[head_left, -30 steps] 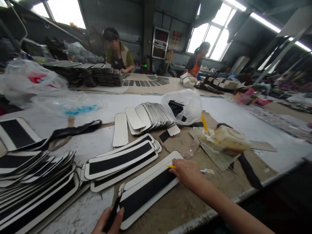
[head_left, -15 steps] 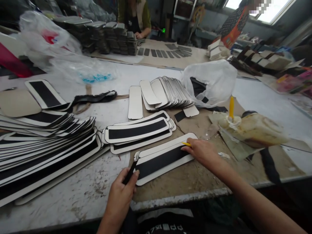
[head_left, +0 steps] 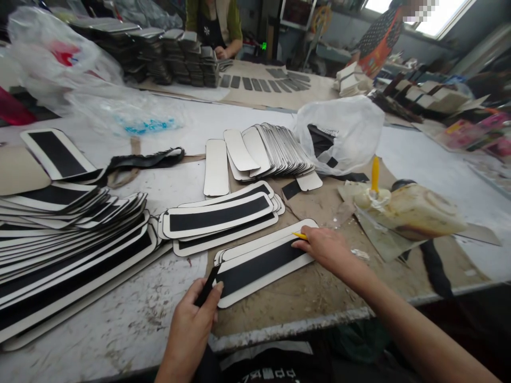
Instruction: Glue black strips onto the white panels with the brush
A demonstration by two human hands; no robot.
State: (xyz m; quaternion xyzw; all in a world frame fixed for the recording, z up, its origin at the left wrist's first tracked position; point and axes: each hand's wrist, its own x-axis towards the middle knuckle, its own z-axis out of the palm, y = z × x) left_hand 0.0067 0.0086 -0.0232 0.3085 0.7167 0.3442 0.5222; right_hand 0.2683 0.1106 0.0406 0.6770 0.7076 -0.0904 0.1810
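Closed round a thin black strip (head_left: 207, 287), my left hand (head_left: 194, 319) is at the near left corner of a white panel with a black band (head_left: 259, 267). My right hand (head_left: 325, 247) grips a yellow pointed tool (head_left: 300, 235) over the panel's far right end. The panel lies slanted on brown board, with more white pieces under its upper edge. Just behind it is a small pile of similar panels (head_left: 219, 215). A large stack of black-and-white panels (head_left: 80, 271) spreads to the left.
White pieces (head_left: 275, 151) fan out behind the pile, beside a plastic bag (head_left: 343, 135). To the right is a glue-stained container (head_left: 423, 210) with a yellow handle (head_left: 375, 174). Across the table a person's hand (head_left: 221, 52) is near dark stacks (head_left: 179, 58).
The view has shifted slightly, so most things sit a little farther left. Both hands keep their holds, with the yellow tool still at the panel's right end.
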